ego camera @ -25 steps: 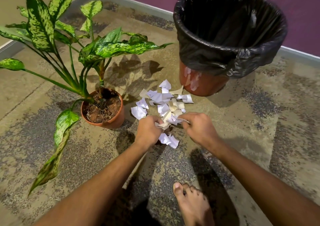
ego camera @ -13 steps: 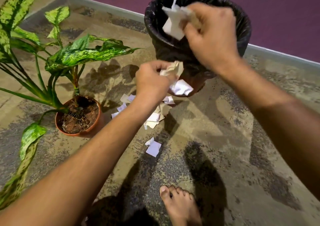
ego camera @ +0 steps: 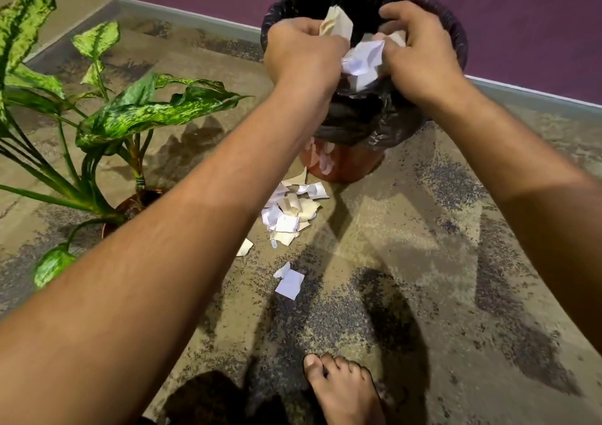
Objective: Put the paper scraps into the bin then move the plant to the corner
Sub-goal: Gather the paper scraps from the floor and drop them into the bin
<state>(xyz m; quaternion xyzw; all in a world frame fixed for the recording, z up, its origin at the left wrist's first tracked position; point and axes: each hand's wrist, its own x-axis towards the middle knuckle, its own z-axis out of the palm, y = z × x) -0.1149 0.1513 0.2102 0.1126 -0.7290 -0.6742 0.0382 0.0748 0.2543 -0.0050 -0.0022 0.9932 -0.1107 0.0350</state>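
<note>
I had both hands over the mouth of the one bin (ego camera: 384, 125), a reddish tub lined with a black bag. My left hand (ego camera: 301, 55) was fisted, fingers curled tight round a beige scrap (ego camera: 335, 22) that stuck up above the knuckles. My right hand (ego camera: 423, 56) had its fingers bent and pinching a crumpled white scrap (ego camera: 363, 60); how many pieces each fist held I could not tell. On the floor before the bin lay a heap of perhaps a dozen paper scraps (ego camera: 291, 211), with one beige piece (ego camera: 244, 247) just beside it and two white ones (ego camera: 289, 283) nearer my one visible bare foot (ego camera: 342, 389). The single potted plant (ego camera: 130, 112) stood left of the heap.
</note>
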